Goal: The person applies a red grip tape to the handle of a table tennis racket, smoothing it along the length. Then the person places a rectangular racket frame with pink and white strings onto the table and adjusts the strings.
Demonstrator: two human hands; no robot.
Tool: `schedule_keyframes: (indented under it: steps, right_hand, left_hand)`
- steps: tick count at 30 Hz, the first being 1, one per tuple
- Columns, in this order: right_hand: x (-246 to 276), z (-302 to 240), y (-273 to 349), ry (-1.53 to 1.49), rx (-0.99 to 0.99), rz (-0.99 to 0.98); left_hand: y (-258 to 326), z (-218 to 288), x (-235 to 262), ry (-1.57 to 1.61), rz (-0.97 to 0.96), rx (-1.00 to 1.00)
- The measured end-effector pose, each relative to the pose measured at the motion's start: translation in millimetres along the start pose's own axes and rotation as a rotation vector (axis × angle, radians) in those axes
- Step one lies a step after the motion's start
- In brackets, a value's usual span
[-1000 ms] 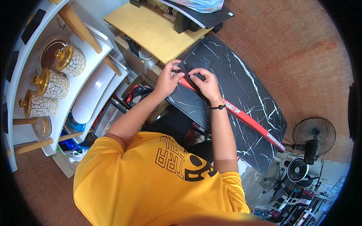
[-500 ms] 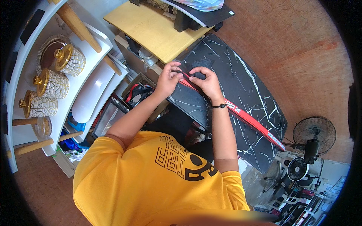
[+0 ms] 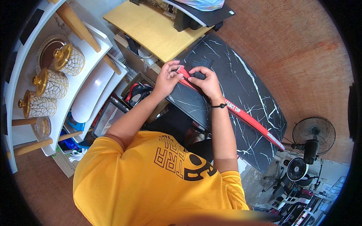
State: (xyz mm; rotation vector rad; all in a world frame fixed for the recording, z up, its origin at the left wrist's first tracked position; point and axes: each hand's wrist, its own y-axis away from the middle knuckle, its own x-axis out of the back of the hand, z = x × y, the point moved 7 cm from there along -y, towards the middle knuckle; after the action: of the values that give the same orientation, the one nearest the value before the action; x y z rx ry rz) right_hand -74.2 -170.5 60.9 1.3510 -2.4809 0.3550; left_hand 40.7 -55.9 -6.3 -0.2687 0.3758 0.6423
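A long red lanyard [image 3: 247,118] with white lettering stretches across the black marble-patterned table [image 3: 241,79] and passes under my right forearm. Its near end is folded and raised between my hands. My left hand [image 3: 168,76] pinches that end with thumb and fingers, a pale edge showing at its tip. The thumb and index finger of my right hand [image 3: 206,83] close on the same strap just beside it. A small black cloth-like piece [image 3: 203,63] lies on the tabletop beyond my right hand.
A yellow wooden-topped table [image 3: 158,28] adjoins the far left. White shelves with gold-lidded jars [image 3: 52,83] stand at left. A brown wooden panel [image 3: 279,49] rises along the far right, with fans [image 3: 314,135] beyond the table's right end.
The lanyard end between my hands has turned: a dark part showed there before, and now its red face and pale tip show. Both hands stay in nearly the same place.
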Motion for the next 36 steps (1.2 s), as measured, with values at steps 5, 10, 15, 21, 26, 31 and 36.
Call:
schedule_keyframes:
  steps: [5,10,15,21,26,31,36]
  right_hand:
    - [-0.6,-0.9,-0.4,-0.013,-0.009,-0.002]
    - [-0.1,-2.7,-0.3,0.020,0.037,0.001]
    - [-0.2,1.8,-1.0,-0.012,0.044,0.007]
    - [-3.2,4.4,-0.8,-0.021,-0.014,-0.046]
    - [-2.4,-4.1,1.5,0.013,-0.022,-0.043]
    - [-2.4,-5.8,0.7,0.023,-0.024,-0.032]
    - [-2.5,-1.5,-0.4,-0.009,-0.020,-0.027]
  left_hand:
    - [0.8,3.6,-2.6,0.024,-0.035,-0.020]
    - [0.4,4.3,-2.8,-0.002,-0.033,-0.023]
    - [2.0,2.6,-1.7,0.007,-0.025,0.014]
    - [1.5,1.5,-0.8,0.031,-0.022,0.017]
    - [0.5,2.1,0.1,0.028,-0.011,0.014]
    - [1.4,3.5,-0.8,0.038,-0.003,0.026]
    - [1.0,3.7,-1.0,0.049,-0.008,0.018]
